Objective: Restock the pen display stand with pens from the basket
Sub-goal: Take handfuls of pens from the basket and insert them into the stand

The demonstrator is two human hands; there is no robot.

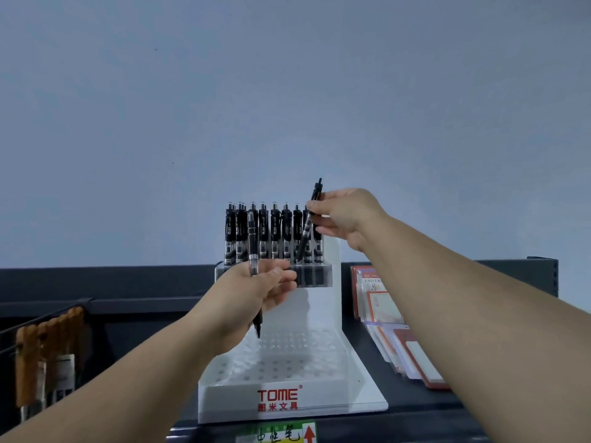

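On a shelf (415, 407), the right hand (345, 215) pinches a black pen (308, 225) tilted at the display stand's (335, 388) nearly full top row (275, 231). The left hand (256, 295) grips a second pen (253, 244). The lower tiers (287, 356) sit empty.

A white display stand (319, 401) marked TOME stood on a dark shelf (415, 407). Its raised back tier carried 1 row of black pens (275, 231), upright; the lower tier showed rows of holes. The left hand (256, 292) gripped 1 pen (252, 238) upright, tip down, in front of the stand. The right hand (345, 215) pinched a second pen (306, 231), tilted, its lower end at the back tier's right part. Red-edged cards (383, 311) leaned right of the stand. Brown items (48, 346), perhaps brushes, hung at the left.
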